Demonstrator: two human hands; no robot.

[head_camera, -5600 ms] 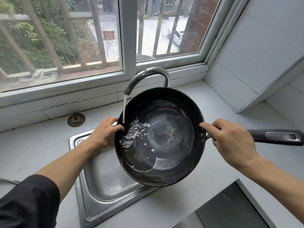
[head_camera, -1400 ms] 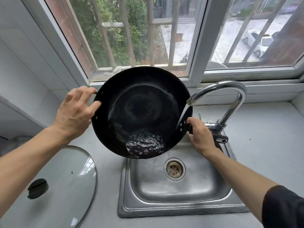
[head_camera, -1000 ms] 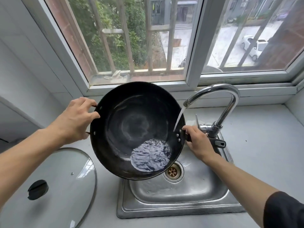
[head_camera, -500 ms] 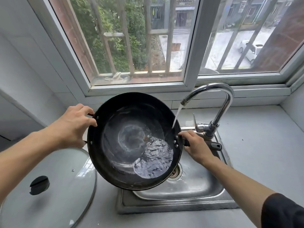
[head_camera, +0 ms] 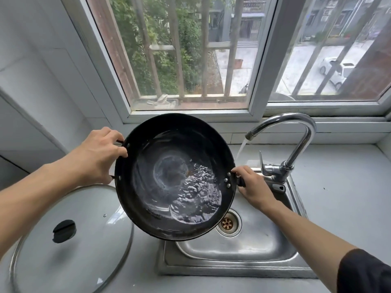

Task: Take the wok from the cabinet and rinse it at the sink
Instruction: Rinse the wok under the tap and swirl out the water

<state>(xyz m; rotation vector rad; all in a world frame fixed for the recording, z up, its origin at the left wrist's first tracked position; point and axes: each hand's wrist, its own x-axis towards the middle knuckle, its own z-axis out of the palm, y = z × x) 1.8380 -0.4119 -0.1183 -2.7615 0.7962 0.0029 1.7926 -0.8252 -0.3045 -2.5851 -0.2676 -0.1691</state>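
We hold the wok over the left part of the sink, lifted clear of the basin and tipped so that its lower right side hangs lowest. Our left hand is curled round the small handle on the wok's left rim, fingers over the top edge and thumb underneath. Our right hand grasps the dark handle on the wok's right rim, just beside the three rivets, with the thumb lying along the rim.

A pool of rippling water sits in the lower right of the wok, and the rest of the dark inner surface shines wet.

The tap stands to the right of the wok, its curved spout arching toward it. A thin stream runs from the spout and falls toward the wok's right rim, near our right hand; we cannot tell whether it lands inside the wok or just behind it.

The drain shows just beside the wok's lower right edge, at the bottom of the sink.

A glass lid with a black knob lies flat on the counter to the left of the wok, below our left forearm. Behind the wok is the window with its bars.
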